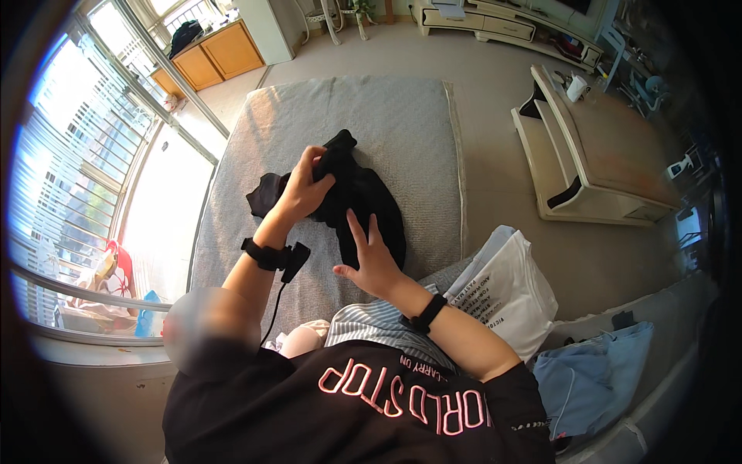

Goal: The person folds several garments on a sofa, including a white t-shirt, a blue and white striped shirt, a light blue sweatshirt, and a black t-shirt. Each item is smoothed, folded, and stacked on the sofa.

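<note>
A crumpled black garment (371, 197) lies on the grey fabric cover (429, 133) in front of me. My left hand (304, 185) grips its upper left part, with the fingers curled into the cloth and the thumb along it. One dark end of the cloth (266, 194) sticks out to the left of that hand. Over the lower edge of the garment, my right hand (374, 255) has its fingers spread and holds nothing; whether the fingertips touch the fabric I cannot tell. Both wrists wear black bands, the left one with a clip-like device (294, 261) and a cable.
White printed clothing (504, 290) and striped fabric (371, 327) lie close by my right arm. Blue clothes (591, 377) rest farther right. A low table (620, 145) stands across the floor, and a glazed sliding door (168, 75) borders the left side.
</note>
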A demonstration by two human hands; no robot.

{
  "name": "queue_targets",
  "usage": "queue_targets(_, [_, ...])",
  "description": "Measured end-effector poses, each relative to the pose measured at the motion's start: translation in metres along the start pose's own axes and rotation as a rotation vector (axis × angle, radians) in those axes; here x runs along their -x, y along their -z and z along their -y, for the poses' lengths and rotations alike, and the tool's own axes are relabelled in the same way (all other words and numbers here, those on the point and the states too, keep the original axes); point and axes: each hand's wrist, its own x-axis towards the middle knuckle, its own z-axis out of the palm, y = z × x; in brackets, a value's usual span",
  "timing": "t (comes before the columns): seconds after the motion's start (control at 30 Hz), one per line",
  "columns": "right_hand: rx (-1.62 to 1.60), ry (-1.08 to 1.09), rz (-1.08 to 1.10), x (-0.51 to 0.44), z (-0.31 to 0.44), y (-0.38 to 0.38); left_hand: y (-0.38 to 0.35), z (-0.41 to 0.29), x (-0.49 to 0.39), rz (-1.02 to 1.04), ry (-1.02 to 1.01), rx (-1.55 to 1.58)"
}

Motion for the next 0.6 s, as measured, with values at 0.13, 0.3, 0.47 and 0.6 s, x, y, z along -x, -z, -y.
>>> queue_targets(0.13, [-0.28, 0.254, -0.686, -0.062, -0.004, 0.052, -0.062, -0.148, -0.095, 0.17, -0.179, 0.133])
queue_targets(0.3, [-0.236, -0.102, -0.911, -0.032, -0.041, 0.278, -0.076, -0.357, -0.272, 0.46, -0.874, -0.109])
queue_targets(0.47, [-0.331, 0.188, -1.059, 0.134, 0.0, 0.564, -0.05, -0.461, -0.371, 0.503, -1.056, -0.388])
queue_targets(0.6, [-0.2, 0.398, -0.657, 0.239, 0.09, 0.667, -0.088, -0.473, -0.367, 0.773, -0.822, 0.123])
